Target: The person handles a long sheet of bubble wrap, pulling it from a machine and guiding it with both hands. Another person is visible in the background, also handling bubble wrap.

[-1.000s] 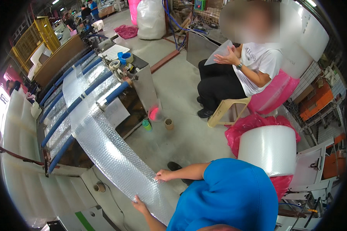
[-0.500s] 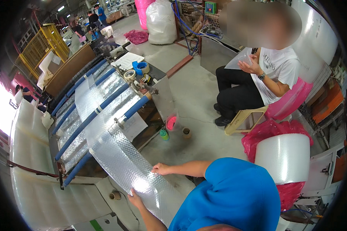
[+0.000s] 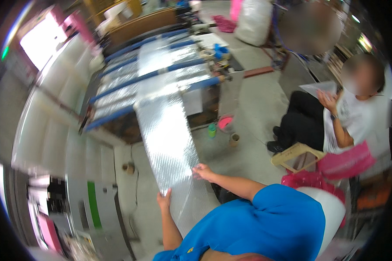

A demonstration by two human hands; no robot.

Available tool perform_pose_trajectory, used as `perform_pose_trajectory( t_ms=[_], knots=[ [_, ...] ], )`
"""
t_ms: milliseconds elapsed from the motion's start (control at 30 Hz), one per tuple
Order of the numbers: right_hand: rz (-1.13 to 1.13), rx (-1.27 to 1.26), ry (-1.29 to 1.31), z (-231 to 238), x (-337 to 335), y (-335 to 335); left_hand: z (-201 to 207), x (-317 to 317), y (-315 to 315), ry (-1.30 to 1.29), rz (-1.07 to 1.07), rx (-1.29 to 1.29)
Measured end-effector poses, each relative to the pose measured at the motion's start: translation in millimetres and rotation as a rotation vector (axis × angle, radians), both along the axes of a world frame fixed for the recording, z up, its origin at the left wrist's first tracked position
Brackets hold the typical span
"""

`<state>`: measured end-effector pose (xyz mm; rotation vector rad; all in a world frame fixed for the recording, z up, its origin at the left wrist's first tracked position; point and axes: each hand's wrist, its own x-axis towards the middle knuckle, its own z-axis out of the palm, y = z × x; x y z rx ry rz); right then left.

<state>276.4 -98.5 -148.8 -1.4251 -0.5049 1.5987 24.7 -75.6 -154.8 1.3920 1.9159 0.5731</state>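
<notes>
A long strip of shiny, clear-silvery bubble wrap [image 3: 166, 135] runs down from a frame with blue rollers [image 3: 148, 77] to my body. My left hand [image 3: 164, 200] grips its left edge, thumb on top, the other fingers hidden underneath. On the right edge, a little farther from me, my right hand [image 3: 202, 172] pinches the film. Between both hands the strip hangs above the floor, and its near end passes out of sight by my blue shirt. Wider silver bubble film [image 3: 115, 89] lies beneath the rollers.
A seated co-worker [image 3: 357, 113] at the right handles a clear plastic piece [image 3: 320, 89]. Near the roller frame stand a green bottle [image 3: 211, 130], a pink-filled container [image 3: 225, 123] and a cardboard core [image 3: 234, 139]. Another core [image 3: 128, 168] and a cable lie left. A white roll [image 3: 331, 213] stands behind me.
My view has swung left, so the roller frame and co-worker appear farther right. Both hands still hold the strip's edges, and the strip now looks straighter and flatter.
</notes>
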Motion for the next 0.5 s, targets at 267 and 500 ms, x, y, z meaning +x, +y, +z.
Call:
perform_pose_trajectory(
  t_ms=[267,500],
  knots=[
    [-0.213,0.27,-1.103,24.8,-55.6,-84.1,41.1,-22.6,-31.3,-0.227,-0.093,-0.022],
    [0.02,-0.02,0.225,27.5,-79.4,-84.7,59.9,-32.4,-36.8,-0.362,-0.111,-0.1]
  ],
)
